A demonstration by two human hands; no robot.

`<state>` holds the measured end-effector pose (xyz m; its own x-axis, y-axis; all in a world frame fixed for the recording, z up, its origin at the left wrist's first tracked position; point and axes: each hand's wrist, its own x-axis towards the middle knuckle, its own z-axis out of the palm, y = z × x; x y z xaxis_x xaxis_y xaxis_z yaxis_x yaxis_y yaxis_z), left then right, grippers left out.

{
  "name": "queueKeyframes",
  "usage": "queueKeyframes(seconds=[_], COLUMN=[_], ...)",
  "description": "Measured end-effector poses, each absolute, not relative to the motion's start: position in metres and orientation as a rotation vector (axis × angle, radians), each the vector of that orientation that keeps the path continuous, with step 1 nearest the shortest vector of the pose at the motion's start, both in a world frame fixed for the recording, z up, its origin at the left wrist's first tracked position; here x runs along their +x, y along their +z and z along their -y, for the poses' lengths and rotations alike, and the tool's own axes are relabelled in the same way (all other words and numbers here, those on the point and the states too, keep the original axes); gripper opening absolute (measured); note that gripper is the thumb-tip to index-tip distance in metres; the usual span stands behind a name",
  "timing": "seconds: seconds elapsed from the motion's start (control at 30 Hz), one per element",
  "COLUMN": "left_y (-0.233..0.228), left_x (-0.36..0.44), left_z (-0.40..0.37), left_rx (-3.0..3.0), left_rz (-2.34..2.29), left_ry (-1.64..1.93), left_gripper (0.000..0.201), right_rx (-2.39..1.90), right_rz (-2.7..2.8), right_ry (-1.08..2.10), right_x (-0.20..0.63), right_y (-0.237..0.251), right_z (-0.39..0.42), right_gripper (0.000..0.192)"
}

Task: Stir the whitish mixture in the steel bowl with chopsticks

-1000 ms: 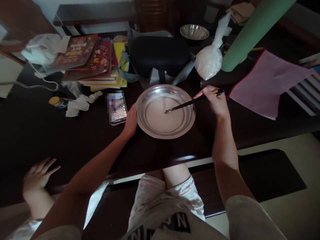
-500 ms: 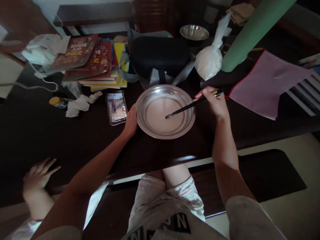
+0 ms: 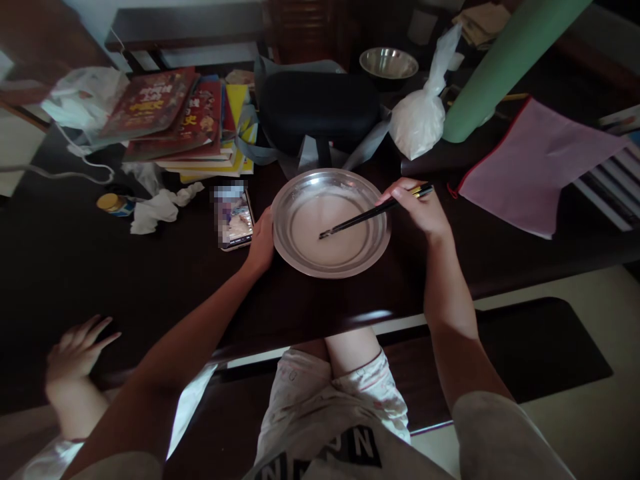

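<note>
A metal bowl (image 3: 285,250) stands on the dark table, with a pale, milky liquid (image 3: 335,217) in its bottom. My left hand (image 3: 262,241) grips the bowl's left side; its fingertips are partly hidden behind the rim. My right hand (image 3: 417,208) is closed around black chopsticks (image 3: 367,215) with gold bands near the top. They slant down to the left over the bowl, their tips at the liquid. Just left of my left hand lies a lit phone (image 3: 240,220), its screen partly pixelated.
Behind the bowl sit a black case (image 3: 320,107), a knotted bag of white powder (image 3: 417,127) and a second metal bowl (image 3: 389,63). Books (image 3: 165,113), crumpled tissue (image 3: 157,210) and a small jar (image 3: 113,204) lie left. Another person's hand (image 3: 77,350) rests at the table's edge.
My right hand has shifted a little to the left, and the chopstick tips have moved left across the liquid. The bowl and my left hand stay in place.
</note>
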<state>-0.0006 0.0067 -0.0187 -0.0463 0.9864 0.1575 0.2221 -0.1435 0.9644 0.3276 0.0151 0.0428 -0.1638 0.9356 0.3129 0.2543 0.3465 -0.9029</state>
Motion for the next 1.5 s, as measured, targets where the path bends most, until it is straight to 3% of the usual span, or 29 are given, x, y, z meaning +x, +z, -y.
queueKeyframes(seconds=[0.2,0.4,0.63,0.8,1.0,1.2,1.5], left_y=[-0.015,-0.013,-0.008,-0.01,-0.008,-0.006,-0.008], left_x=[0.001,0.001,0.003,0.002,0.0,0.0,0.001], left_z=[-0.005,-0.005,-0.002,-0.003,-0.002,-0.002,-0.001], left_rx=[1.457,1.463,1.452,1.486,1.53,1.543,1.5], left_rz=[-1.366,-1.353,-1.382,-1.37,-1.367,-1.394,-1.399], left_ry=[1.258,1.25,1.226,1.236,1.192,1.172,1.195], left_gripper=[0.04,0.039,0.036,0.04,0.041,0.041,0.039], right_rx=[-1.131,-1.062,-1.115,-1.03,-1.097,-1.052,-1.111], right_rz=[1.572,1.663,1.569,1.656,1.534,1.675,1.584], right_ry=[0.752,0.89,0.774,0.925,0.793,0.937,0.831], right_x=[0.335,0.329,0.336,0.328,0.336,0.328,0.336], right_y=[0.043,0.042,0.04,0.039,0.036,0.038,0.038], right_z=[-0.017,-0.016,-0.018,-0.017,-0.02,-0.018,-0.018], right_gripper=[0.039,0.038,0.039,0.034,0.036,0.04,0.04])
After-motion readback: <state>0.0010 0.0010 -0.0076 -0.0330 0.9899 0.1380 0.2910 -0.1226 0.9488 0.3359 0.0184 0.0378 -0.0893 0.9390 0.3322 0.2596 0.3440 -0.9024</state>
